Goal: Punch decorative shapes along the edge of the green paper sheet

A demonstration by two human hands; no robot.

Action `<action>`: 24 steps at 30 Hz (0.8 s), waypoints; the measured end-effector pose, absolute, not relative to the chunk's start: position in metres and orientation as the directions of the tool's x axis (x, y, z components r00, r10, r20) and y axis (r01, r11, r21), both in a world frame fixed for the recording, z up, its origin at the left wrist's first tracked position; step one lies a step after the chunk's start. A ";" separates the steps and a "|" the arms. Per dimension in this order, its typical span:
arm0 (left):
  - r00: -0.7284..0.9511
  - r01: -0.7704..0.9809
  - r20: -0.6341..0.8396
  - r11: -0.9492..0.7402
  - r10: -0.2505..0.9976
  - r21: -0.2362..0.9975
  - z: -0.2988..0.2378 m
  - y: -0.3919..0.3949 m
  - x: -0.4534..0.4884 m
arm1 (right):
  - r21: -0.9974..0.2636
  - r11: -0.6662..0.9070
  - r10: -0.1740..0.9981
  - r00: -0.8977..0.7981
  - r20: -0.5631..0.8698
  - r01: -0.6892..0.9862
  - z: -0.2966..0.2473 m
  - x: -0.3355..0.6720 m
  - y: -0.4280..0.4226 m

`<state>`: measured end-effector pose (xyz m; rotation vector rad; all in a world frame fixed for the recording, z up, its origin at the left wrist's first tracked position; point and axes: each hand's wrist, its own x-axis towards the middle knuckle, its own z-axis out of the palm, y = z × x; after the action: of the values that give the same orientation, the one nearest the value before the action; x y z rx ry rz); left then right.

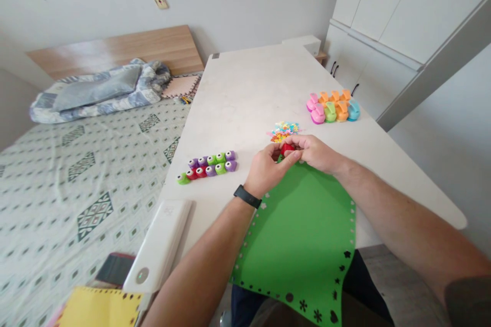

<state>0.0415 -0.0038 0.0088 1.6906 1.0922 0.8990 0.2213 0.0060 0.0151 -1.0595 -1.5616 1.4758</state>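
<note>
From the head camera, the person's left hand [268,171], with a black watch [247,196] on its wrist, and right hand [312,153] come close together over the far end of a green foam sheet [303,235]. Both are closed narrowly around a small red object [287,149]. The fingers hide most of it, so its shape is hard to make out, and I cannot tell whether the end of the sheet goes into it. Small cut-out shapes run along the sheet's edges, and its lower end is cut off by the frame. Just beyond the hands lies a heap of tiny paper shapes [284,132]. To their left sits a double row of small punches [207,166] in purple, green and red, and farther off is a cluster of larger pastel punches [332,107]. All of this rests on a white table [245,92]. Near its edge lies a white slab-like device [157,245], with a phone [115,268] partly hidden beside it and a yellow sheet [99,309] cut off at the bottom of the view. To the left spreads a bed [76,189] with rumpled blue bedding [103,92].
</note>
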 end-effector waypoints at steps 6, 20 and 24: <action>0.413 0.111 0.062 -0.118 0.909 0.987 0.001 -0.001 0.041 | -0.993 0.060 0.912 -0.410 0.013 0.100 0.014 0.220 0.004; 0.412 0.133 0.009 -0.069 0.911 0.989 -0.001 0.002 0.035 | -0.993 0.070 0.913 -0.407 0.024 0.099 0.007 0.217 0.006; 0.380 0.288 -0.041 -0.076 0.924 0.955 -0.002 0.000 0.026 | -0.985 0.075 0.928 -0.372 0.012 0.155 0.007 0.219 0.007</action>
<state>0.0259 0.0002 -0.0020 1.5985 1.1061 0.7646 0.2187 0.0069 0.0067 -1.0947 -1.6368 1.3642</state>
